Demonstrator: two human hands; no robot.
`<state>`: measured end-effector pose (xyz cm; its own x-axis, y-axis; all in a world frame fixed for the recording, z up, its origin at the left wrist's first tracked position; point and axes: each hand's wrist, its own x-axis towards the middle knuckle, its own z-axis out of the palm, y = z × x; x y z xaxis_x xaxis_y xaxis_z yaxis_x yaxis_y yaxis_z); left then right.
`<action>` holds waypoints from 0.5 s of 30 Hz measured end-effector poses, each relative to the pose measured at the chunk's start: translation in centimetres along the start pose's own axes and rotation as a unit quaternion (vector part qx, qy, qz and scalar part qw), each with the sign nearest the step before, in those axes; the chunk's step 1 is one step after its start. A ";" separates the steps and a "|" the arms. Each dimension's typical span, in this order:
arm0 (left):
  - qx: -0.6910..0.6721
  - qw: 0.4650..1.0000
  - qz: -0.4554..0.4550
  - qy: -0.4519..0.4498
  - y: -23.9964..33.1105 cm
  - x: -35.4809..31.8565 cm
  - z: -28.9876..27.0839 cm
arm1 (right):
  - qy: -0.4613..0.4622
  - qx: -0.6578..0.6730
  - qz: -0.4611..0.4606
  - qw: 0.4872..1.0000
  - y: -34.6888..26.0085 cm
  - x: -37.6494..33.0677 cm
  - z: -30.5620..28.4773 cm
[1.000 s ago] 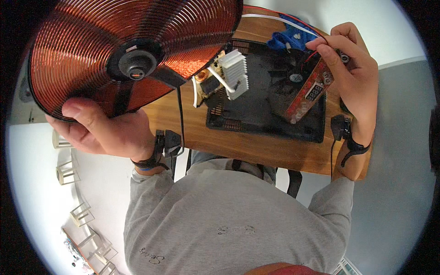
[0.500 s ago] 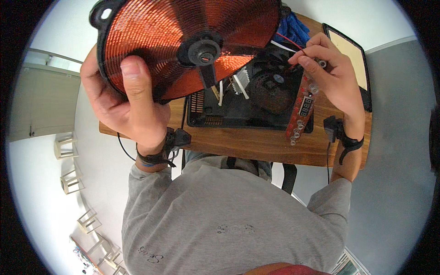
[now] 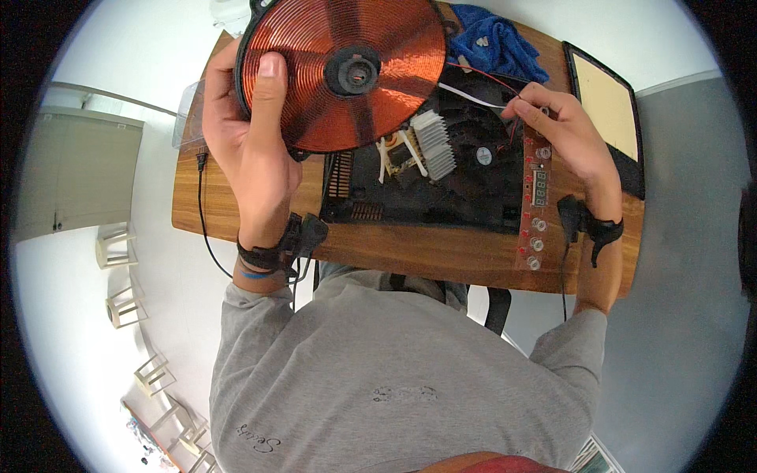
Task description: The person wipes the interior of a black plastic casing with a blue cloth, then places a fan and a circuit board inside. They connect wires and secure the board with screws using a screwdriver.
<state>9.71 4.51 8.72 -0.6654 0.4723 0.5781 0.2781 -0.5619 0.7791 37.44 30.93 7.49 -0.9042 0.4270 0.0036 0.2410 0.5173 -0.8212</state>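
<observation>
Left hand (image 3: 260, 150): you gripped the coil (image 3: 352, 71) by its left rim!
Coil: up, over the casing (image 3: 481, 206), far left.
Right hand (image 3: 569, 140): you pinched the board (image 3: 539, 189) at its far end, wires (image 3: 471, 94) alongside.

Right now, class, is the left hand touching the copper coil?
Touching: the head view shows the left hand holding the copper coil at its edge, thumb over its face.

Head camera: left one of a head-worn fisheye pair
Facing: downward, over grey shirt (image 3: 402, 339) and wooden surface (image 3: 441, 256)
Nearness: shirt close, surface slightly farther
</observation>
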 end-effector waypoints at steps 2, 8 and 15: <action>0.011 1.000 -0.019 0.010 -1.3 0.5 -0.6 | 0.001 -0.021 0.005 1.000 0.7 0.0 -0.4; 0.025 0.995 -0.087 0.050 -3.6 1.6 -2.3 | 0.015 -0.117 -0.025 0.993 2.8 -0.3 -0.3; 0.059 0.990 -0.122 0.040 -6.3 1.0 -3.2 | 0.032 -0.123 -0.012 0.992 4.5 1.2 0.6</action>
<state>5.08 6.33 3.59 -0.7736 0.5266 0.3525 0.1781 -0.3531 0.9185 37.21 33.33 3.51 -0.8884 0.4547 0.0632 0.3064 0.6899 -0.6558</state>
